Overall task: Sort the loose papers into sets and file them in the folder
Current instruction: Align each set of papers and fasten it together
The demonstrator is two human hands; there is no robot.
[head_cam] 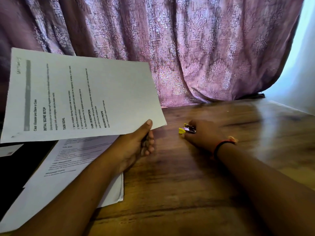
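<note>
Behind, a mauve patterned curtain [204, 48] hangs down to the far edge of the wooden table [187, 193], with a pale wall [303, 57] at the far right. On the left of the table lies a stack of printed papers [68, 167], skewed, its top sheet turned at an angle to those beneath; the left forearm crosses over it and hides its middle. The stack partly covers a flat black surface [17, 167] at the left edge, and whether that is the folder cannot be told; a small white slip [8, 149] rests on the black, just beside the stack. The left hand [136, 147] is raised above the table and pinches the lower right corner of the held sheet [81, 96], thumb flat on top, the other fingers curled beneath; the sheet is lifted clear of the stack, tilted toward the camera, its printed headings running sideways. The right hand [202, 133] reaches forward and rests low on the bare wood, well apart from the papers, blurred, palm down, its fingers closed round one end of a small yellow object [185, 129] that sits on the table; what the object is cannot be made out. A red and black band [221, 145] circles the right wrist
</note>
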